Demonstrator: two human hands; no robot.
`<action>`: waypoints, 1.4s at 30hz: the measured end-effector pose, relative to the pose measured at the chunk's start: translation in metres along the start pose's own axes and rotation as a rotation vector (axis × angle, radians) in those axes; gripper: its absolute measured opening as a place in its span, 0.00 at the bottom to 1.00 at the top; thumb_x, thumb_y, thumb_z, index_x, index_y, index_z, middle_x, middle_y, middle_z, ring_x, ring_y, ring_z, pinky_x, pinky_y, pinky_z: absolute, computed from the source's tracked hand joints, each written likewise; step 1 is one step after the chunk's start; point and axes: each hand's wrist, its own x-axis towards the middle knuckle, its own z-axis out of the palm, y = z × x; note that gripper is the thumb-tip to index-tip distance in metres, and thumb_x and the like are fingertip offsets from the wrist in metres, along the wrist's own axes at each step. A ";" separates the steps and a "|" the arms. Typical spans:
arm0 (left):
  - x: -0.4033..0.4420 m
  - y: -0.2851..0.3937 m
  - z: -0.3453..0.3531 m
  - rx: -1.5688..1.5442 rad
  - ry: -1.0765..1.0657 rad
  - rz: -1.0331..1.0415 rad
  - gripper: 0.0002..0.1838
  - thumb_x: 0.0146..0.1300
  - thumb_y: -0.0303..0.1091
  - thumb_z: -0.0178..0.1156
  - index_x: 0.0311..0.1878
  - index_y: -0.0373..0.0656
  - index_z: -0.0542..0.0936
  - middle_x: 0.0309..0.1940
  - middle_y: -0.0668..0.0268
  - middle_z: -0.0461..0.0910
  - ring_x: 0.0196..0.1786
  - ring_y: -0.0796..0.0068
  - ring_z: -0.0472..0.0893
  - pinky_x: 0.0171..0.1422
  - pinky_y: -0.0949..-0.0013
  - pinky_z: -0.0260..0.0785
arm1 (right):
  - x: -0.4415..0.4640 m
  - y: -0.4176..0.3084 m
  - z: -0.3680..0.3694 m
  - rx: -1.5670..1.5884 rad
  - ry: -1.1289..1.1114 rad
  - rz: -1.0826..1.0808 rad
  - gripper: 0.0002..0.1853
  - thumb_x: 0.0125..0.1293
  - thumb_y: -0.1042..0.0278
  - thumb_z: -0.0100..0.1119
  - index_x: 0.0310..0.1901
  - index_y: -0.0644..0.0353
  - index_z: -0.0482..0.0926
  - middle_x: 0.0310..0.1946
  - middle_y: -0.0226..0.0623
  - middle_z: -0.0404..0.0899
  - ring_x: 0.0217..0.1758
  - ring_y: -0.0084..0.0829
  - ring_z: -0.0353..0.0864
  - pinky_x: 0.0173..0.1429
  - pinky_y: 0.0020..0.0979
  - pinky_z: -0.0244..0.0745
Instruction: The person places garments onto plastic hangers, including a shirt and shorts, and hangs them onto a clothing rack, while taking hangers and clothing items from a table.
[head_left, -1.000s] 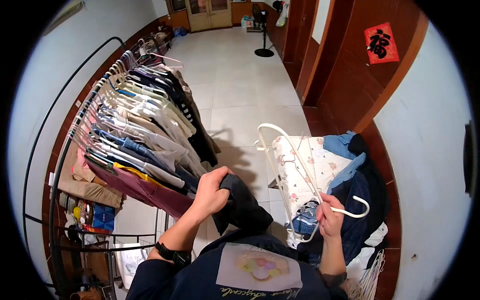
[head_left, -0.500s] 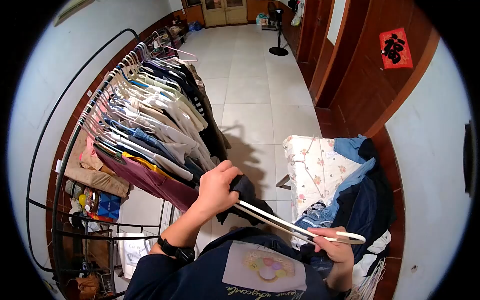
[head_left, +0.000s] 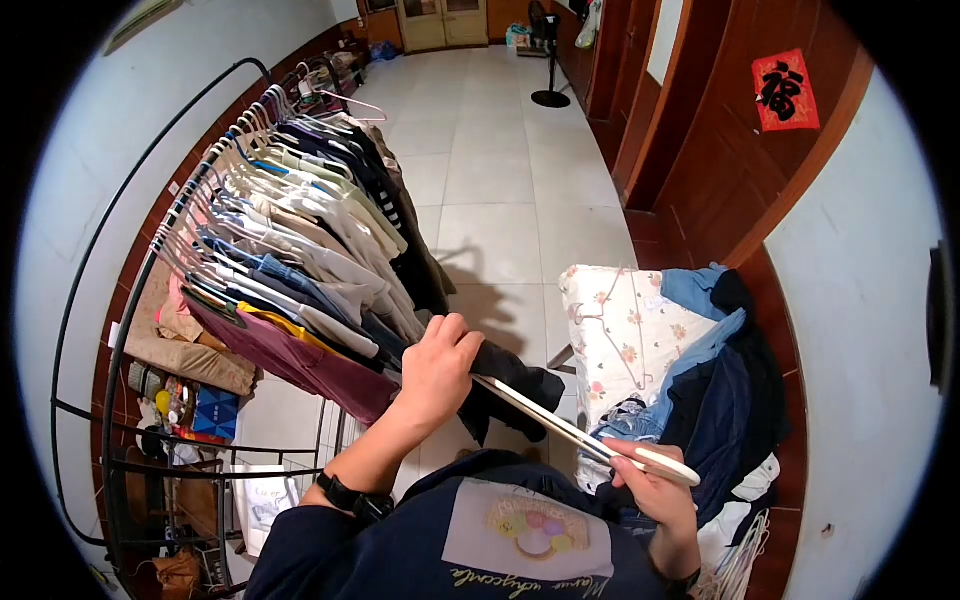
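Note:
In front of my chest a white clothes hanger (head_left: 540,412) slants down to the right. My right hand (head_left: 655,490) is closed round its lower right end. At the upper left end my left hand (head_left: 437,368) grips a dark garment (head_left: 515,385), which hangs down over the floor. That end of the hanger runs into the cloth by my left fingers, and the fingertips are partly hidden. Just left of this hand, a maroon garment (head_left: 300,350) hangs at the near end of the clothes rack.
The black metal rack (head_left: 115,380) on the left carries many hung clothes (head_left: 310,230). To the right, a floral-covered surface (head_left: 625,330) holds a wire hanger and a heap of jeans and dark clothes (head_left: 725,400). Loose hangers (head_left: 740,560) lie at lower right. A stand fan (head_left: 550,60) is farther back.
My right hand has shifted slightly left with the hanger, whose end now looks narrower, as if turned. The dark garment spreads farther right below my left hand, which has moved up a little.

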 end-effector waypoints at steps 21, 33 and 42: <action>0.010 0.006 0.005 0.058 0.034 -0.067 0.14 0.45 0.24 0.62 0.38 0.48 0.81 0.37 0.65 0.70 0.41 0.63 0.76 0.31 0.63 0.73 | 0.005 0.023 0.014 0.102 0.095 0.081 0.15 0.66 0.74 0.59 0.53 0.63 0.83 0.23 0.31 0.81 0.23 0.16 0.76 0.28 0.20 0.69; -0.009 0.048 0.028 -0.096 -0.025 0.249 0.11 0.49 0.32 0.60 0.37 0.43 0.81 0.33 0.67 0.71 0.37 0.70 0.75 0.29 0.73 0.70 | 0.035 0.047 0.056 0.150 0.045 0.084 0.15 0.69 0.69 0.58 0.55 0.61 0.82 0.25 0.25 0.79 0.24 0.15 0.73 0.29 0.19 0.69; -0.017 0.067 0.031 -0.165 -0.065 0.365 0.09 0.50 0.34 0.59 0.35 0.43 0.79 0.33 0.66 0.68 0.40 0.68 0.73 0.34 0.72 0.69 | 0.046 0.065 0.080 0.412 0.087 0.072 0.03 0.68 0.79 0.51 0.41 0.63 0.69 0.25 0.28 0.74 0.25 0.16 0.72 0.28 0.20 0.67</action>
